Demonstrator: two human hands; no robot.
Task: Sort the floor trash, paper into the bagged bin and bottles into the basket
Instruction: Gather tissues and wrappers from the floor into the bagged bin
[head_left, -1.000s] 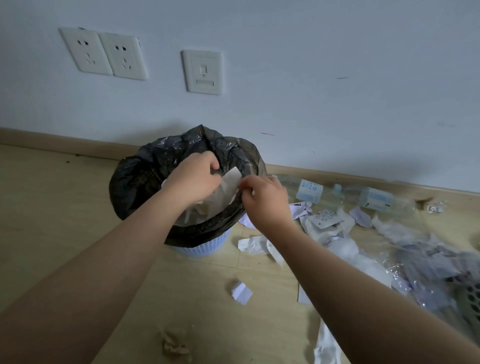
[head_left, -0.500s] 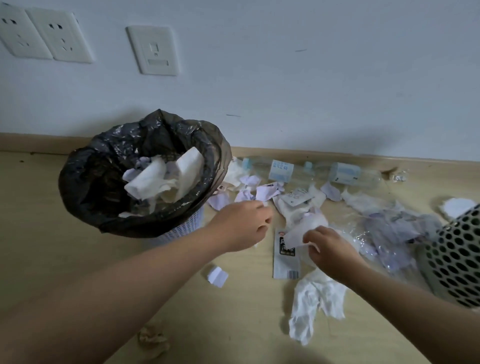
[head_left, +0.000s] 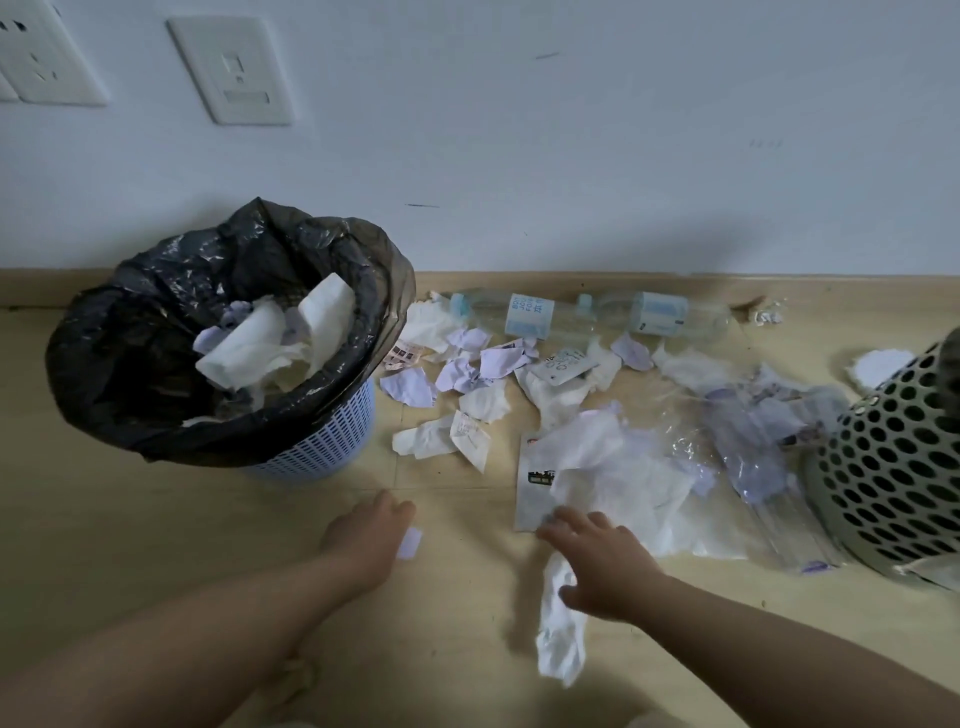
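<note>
- Pale wood-look floor (head_left: 156, 545) meets a white wall (head_left: 571, 156) at a low skirting board. A switch plate (head_left: 231, 70) and a socket plate (head_left: 47, 57) are on the wall at upper left.
- Bagged bin (head_left: 332, 441): blue lattice tub at left, lined with a black bag (head_left: 130, 364) folded out over the rim. White and lilac paper (head_left: 270, 343) is piled inside.
- Two clear bottles (head_left: 524, 314) with pale blue labels lie end to end on their sides against the skirting, right of the bin.
- Basket (head_left: 893, 457): grey-green, perforated with round holes, at the right edge and partly out of frame.
- Between bin and basket lies a wide scatter of torn paper scraps (head_left: 410, 387), tissues and crumpled clear plastic wrap (head_left: 753, 457).
- Left hand (head_left: 371, 540): low over the floor in front of the bin, knuckles up, fingers bent downward. A small white scrap (head_left: 409, 544) sits at its fingertips. Cannot tell whether it is pinched or merely touched.
- Right hand (head_left: 602, 561): fingers spread and relaxed, gripping nothing. Its fingertips are at the near edge of a flat white printed sheet (head_left: 535, 483), and its thumb is over a long crumpled tissue (head_left: 558, 629).
- A crumpled brownish wad (head_left: 296, 680) lies by the left forearm.
</note>
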